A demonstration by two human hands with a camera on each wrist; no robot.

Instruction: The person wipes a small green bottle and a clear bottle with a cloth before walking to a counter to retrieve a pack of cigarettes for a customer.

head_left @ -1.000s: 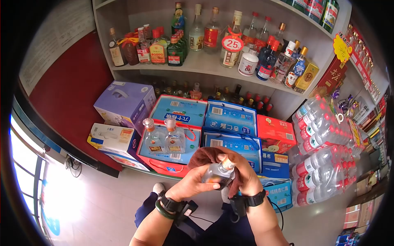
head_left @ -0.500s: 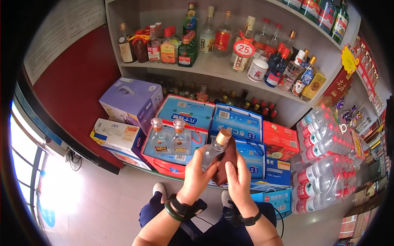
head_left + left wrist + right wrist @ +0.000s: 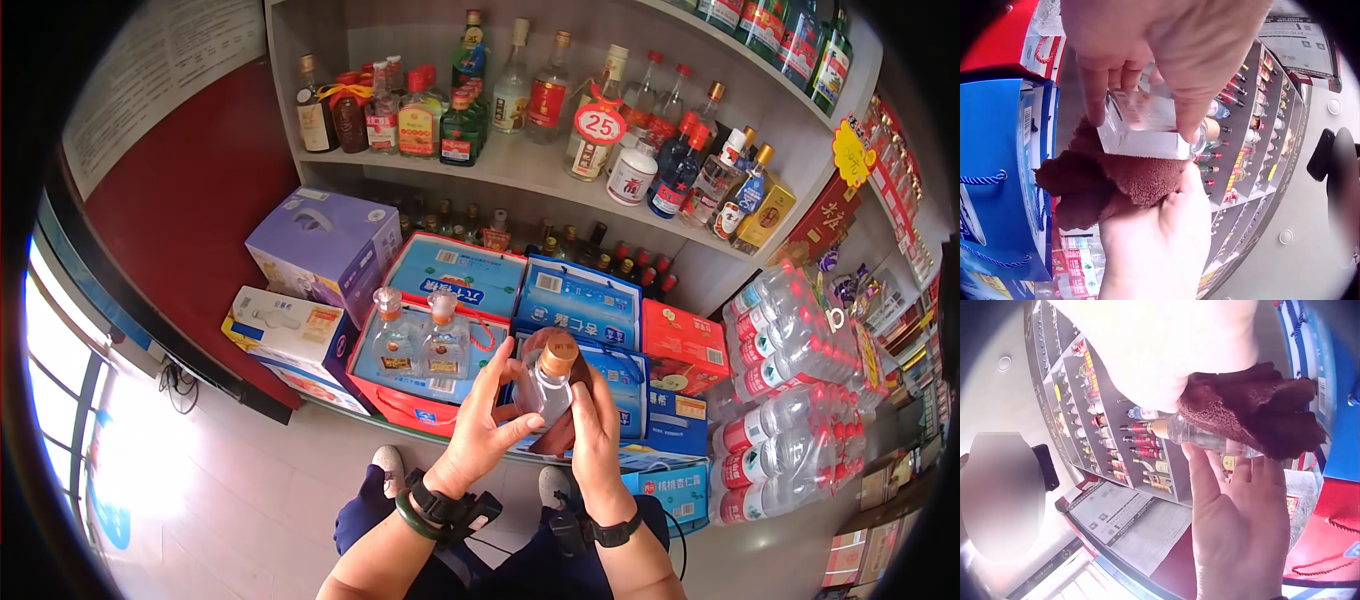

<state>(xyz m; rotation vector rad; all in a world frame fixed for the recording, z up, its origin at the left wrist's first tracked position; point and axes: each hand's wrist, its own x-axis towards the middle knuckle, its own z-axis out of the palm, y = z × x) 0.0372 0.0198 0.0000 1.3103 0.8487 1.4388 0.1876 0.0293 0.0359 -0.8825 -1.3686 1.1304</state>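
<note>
A clear glass bottle [image 3: 545, 392] with a gold cap [image 3: 558, 354] is held between the two hands, cap tilted up. My left hand [image 3: 480, 432] holds its left side, thumb and fingers on opposite faces of the glass in the left wrist view. On the other side my right hand [image 3: 597, 430] grips a brown cloth [image 3: 1141, 178] and presses it to the bottle. Loose folds of that cloth [image 3: 1254, 412] hang past the fingers in the right wrist view. Two similar clear bottles [image 3: 445, 340] stand on a red-and-blue gift box [image 3: 400, 402] just ahead.
Blue drink boxes [image 3: 580, 290], a red box [image 3: 685, 345] and a purple carton [image 3: 325, 245] are stacked ahead. Behind them a shelf [image 3: 540, 160] carries many liquor bottles. Shrink-wrapped water bottles [image 3: 780, 440] rise at right. A tiled floor [image 3: 240, 480] lies below left.
The bottle has turned from lying low in the hands to cap upward. The right hand and cloth have shifted round to its right side. The view has moved slightly left.
</note>
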